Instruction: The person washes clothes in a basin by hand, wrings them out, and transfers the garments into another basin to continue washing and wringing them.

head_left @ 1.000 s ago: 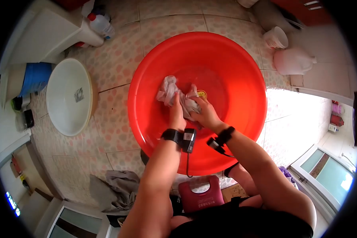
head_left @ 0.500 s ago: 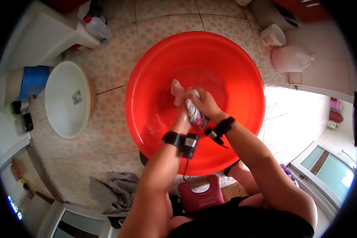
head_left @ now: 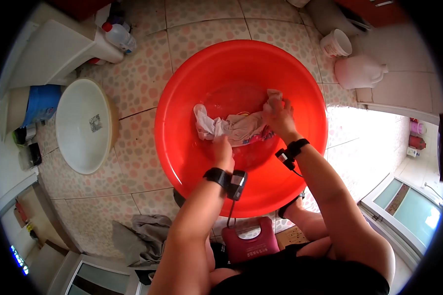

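A wet, pale cloth (head_left: 241, 127) with a colourful patch along its lower edge is stretched sideways inside the large red basin (head_left: 168, 147). My left hand (head_left: 223, 150) is closed on the cloth toward its left end, and a loose part hangs beyond it to the left. Over the right end, my right hand (head_left: 280, 120) grips the fabric, with a bit of it sticking up past the fingers. Both wrists wear black straps with small devices. A little water lies in the basin, and a yellow mark on its bottom shows partly behind the cloth.
A white basin (head_left: 83, 142) stands on the tiled floor at left. Grey cloth (head_left: 147, 238) lies at lower left, near a dark red plastic stool (head_left: 251, 246). A white bucket (head_left: 337, 43) and a pinkish jug (head_left: 359, 73) are at upper right; a red-capped bottle (head_left: 119, 37) is at upper left.
My hands have moved apart, the right one going up and to the right. The cloth, bunched between them before, is now spread out sideways.
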`<state>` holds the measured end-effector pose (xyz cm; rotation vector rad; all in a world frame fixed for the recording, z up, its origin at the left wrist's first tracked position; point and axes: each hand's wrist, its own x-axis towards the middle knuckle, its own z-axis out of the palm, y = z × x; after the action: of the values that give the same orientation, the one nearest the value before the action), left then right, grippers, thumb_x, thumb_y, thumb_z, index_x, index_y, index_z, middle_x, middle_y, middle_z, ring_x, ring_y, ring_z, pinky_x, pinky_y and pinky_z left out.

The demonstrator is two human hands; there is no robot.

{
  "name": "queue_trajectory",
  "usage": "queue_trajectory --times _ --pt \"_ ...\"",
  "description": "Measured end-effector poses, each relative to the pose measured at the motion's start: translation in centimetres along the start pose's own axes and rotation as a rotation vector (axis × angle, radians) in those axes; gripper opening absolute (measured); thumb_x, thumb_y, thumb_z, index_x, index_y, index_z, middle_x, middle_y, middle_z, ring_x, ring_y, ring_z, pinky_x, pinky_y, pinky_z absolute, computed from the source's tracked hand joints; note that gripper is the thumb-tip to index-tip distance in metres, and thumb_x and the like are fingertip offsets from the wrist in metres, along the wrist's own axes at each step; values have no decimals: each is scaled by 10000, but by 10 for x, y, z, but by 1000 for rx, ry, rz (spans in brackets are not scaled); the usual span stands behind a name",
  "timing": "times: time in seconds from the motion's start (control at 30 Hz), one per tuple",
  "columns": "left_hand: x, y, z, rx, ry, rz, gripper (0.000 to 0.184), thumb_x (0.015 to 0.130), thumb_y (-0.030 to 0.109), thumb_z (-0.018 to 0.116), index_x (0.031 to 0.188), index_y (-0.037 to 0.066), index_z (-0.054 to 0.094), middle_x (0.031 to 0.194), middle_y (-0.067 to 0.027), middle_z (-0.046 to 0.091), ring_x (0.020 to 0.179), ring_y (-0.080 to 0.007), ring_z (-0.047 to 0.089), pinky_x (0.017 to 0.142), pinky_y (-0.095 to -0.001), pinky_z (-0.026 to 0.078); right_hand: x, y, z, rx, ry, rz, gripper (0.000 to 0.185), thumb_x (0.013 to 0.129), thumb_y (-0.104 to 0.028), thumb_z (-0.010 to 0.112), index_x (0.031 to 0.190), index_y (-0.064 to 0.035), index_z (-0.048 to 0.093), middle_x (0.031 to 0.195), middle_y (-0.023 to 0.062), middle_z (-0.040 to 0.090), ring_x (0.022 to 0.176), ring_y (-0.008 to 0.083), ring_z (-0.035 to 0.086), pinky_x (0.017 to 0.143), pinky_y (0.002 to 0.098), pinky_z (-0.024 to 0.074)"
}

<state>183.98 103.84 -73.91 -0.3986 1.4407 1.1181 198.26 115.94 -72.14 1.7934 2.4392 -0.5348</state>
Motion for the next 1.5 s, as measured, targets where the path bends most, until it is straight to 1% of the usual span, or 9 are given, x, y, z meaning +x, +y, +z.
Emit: queue_trajectory --times 0.13,0.27,0.5,0.57,0.83,1.0,1.27,1.37,1.5 --pt "18 -13 -14 239 211 643 692 814 201 570 1358 41 173 1344 -108 342 1189 -238 380 970 -350 310 -11 -23 49 122 174 67 561 714 -287 628 1222 -147 435 1276 185 320 1128 474 333 810 537 430" --pt "14 -3 4 155 196 331 610 864 304 518 1336 28 247 1294 -112 406 1137 -230 438 938 -333 350 -30 -53 66 427 -181 -19 605 664 -221 671 1213 -112 441 1244 179 395 1066 391 451 863 446 426" --pt "8 29 -18 -377 -702 -192 453 890 492 397 1068 85 485 1048 -72 541 930 -195 544 770 -330 460 -66 -96 -10 949 -366 -195 366 732 -228 624 1035 -32 559 984 192 567 926 354 555 793 390 458" --pt "9 21 3 -366 -428 163 404 916 432 365 1116 95 463 1012 -64 537 958 -191 536 781 -344 466 -50 -90 5 875 -250 -158 363 735 -248 621 1020 -31 567 941 202 579 883 355 572 770 391 465" --pt "-3 29 11 -175 -250 -46 360 927 389 343 1103 103 472 1036 -48 539 934 -161 535 802 -303 450 -32 -100 -4 734 -164 -58 322 770 -270 583 933 7 571 854 218 600 823 334 600 711 379 466" --pt "8 31 13 -295 -370 199 440 930 410 332 1109 38 483 1091 -55 534 1002 -173 515 876 -288 406 -26 -73 2 410 -111 -116 373 775 -311 584 979 -2 546 961 227 570 891 377 562 754 403 456" --pt "38 31 -29 179 111 230 549 889 355 427 1275 -26 342 1302 -111 413 1179 -241 405 963 -373 326 -26 38 -29 434 127 -169 252 783 -191 565 987 -43 568 951 187 563 867 356 553 757 422 452" --pt "19 27 -15 294 476 610 433 811 54 514 1223 -15 399 1254 -169 434 1158 -266 409 961 -366 324 -33 43 -31 239 -87 -91 244 779 -181 561 980 -43 573 958 162 562 894 341 542 772 410 450" --pt "2 58 4 885 206 1292 365 770 6 532 1132 13 492 1128 -198 503 1080 -351 458 928 -401 367 -20 13 -46 198 88 -138 179 763 -150 576 908 -47 590 1056 156 549 968 337 534 786 376 461"
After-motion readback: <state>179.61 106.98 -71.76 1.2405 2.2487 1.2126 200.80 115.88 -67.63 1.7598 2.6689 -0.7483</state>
